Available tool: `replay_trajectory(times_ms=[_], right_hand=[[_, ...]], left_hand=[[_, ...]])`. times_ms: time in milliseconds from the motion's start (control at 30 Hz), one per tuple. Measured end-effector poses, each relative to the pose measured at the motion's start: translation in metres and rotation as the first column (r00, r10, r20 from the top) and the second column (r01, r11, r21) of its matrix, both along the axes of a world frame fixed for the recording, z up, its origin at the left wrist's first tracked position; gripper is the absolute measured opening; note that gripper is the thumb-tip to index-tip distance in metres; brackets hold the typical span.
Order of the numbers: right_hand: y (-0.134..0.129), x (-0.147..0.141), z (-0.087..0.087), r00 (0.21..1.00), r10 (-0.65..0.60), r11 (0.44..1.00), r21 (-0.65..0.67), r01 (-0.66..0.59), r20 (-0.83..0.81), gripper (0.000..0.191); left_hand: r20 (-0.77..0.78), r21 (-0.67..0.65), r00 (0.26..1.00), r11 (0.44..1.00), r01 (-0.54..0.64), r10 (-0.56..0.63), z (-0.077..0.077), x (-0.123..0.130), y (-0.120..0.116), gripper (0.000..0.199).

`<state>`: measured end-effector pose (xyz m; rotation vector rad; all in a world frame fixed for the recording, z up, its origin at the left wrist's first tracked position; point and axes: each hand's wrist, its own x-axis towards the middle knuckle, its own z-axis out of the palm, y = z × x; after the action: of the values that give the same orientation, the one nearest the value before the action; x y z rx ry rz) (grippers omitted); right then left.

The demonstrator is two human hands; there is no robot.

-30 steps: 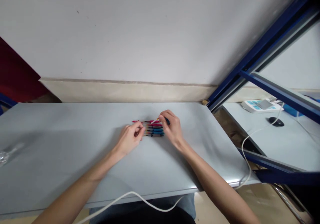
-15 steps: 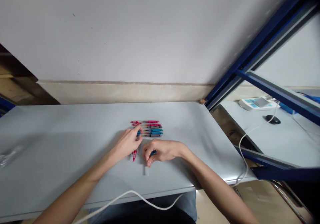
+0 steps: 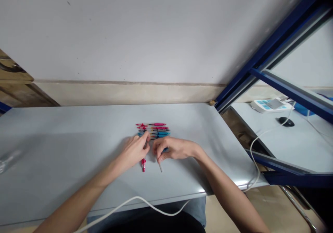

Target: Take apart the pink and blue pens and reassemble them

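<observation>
Several pens lie side by side in a row on the table, with pink pens (image 3: 158, 124) at the back and blue pens (image 3: 163, 133) nearer. My left hand (image 3: 135, 149) is closed, thumb and fingers pinched, just in front of the row's left end. Below its fingertips a red pen part (image 3: 143, 165) sticks out, its upper end hidden by the hand. To the right, my right hand (image 3: 174, 147) is closed with a thin whitish pen refill (image 3: 160, 166) pointing down from its fingertips. Something blue (image 3: 165, 149) shows within its curled fingers, mostly covered.
The grey table (image 3: 78, 149) meets a wall at the back. A white cable (image 3: 137, 197) loops across the front edge. Clear plastic (image 3: 7, 161) lies far left. Beyond the blue metal frame (image 3: 234, 76) are a black mouse (image 3: 286, 122) and a white device (image 3: 270, 105).
My right hand has moved up and right, nearer the row, and the thin refill now slants from its fingers. My left hand and the red pen part have shifted slightly right and towards me.
</observation>
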<state>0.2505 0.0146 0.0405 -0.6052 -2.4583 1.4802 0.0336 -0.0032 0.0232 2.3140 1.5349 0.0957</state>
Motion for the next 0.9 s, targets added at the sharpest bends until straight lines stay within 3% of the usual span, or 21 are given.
replay_trajectory(times_ms=[167, 300, 633, 767, 900], right_hand=[[0.005, 0.0, 0.001, 0.957, -0.291, 0.928, 0.245, 0.281, 0.002, 0.013], [0.001, -0.008, -0.005, 0.937, -0.345, 0.919, 0.185, 0.349, -0.053, 0.008], [-0.005, -0.016, -0.009, 0.982, -0.186, 0.98, -0.079, 0.184, -0.015, 0.01], [-0.005, -0.017, -0.009, 0.979, -0.195, 0.978, -0.058, 0.198, 0.053, 0.006], [-0.006, -0.018, -0.008, 0.973, -0.217, 0.976, -0.009, 0.219, 0.072, 0.007]], left_hand=[[-0.013, 0.02, 0.998, 0.998, 0.057, -0.057, -0.001, -0.003, 0.001, 0.012], [0.041, -0.008, 0.996, 0.997, 0.077, -0.077, 0.002, -0.008, 0.003, 0.01], [0.209, -0.133, 0.971, 0.981, 0.144, -0.114, -0.001, -0.015, 0.008, 0.008], [0.238, -0.206, 0.966, 0.967, 0.151, -0.1, 0.002, -0.016, 0.009, 0.01], [0.233, -0.199, 0.966, 0.968, 0.157, -0.109, 0.005, -0.016, 0.008, 0.009]])
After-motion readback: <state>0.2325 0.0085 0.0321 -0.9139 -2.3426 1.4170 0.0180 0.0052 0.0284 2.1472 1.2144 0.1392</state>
